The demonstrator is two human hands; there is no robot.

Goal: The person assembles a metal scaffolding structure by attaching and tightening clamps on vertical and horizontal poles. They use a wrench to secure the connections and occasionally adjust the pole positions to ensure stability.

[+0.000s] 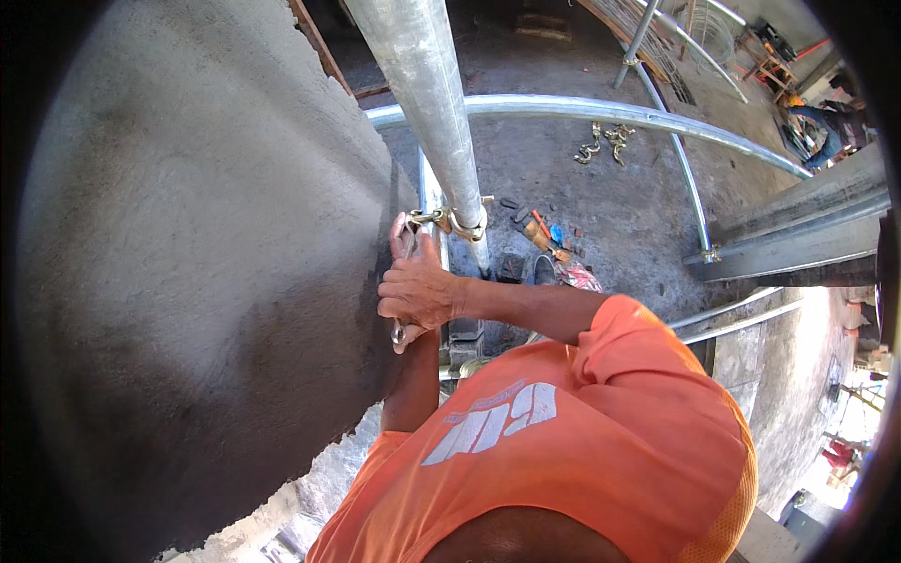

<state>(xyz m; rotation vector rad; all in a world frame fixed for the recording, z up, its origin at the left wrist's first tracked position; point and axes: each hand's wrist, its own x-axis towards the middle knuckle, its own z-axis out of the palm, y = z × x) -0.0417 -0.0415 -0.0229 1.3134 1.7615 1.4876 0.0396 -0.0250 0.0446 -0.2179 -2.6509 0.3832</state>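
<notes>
Right fingers wrap our wrench
White letters mark our shirt; left hand part-hidden, its fingers we can't tell.

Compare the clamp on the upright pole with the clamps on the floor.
The pole clamp sits around the upright pole; the floor clamps lie unattached on the floor. The pole clamp is nearer; the floor clamps farther off, in two clusters. Both look metallic, yellowish in parts.

PLACE: construction site | SIGNS: steel scaffold tubes; loose clamps; rough cement wall
</notes>
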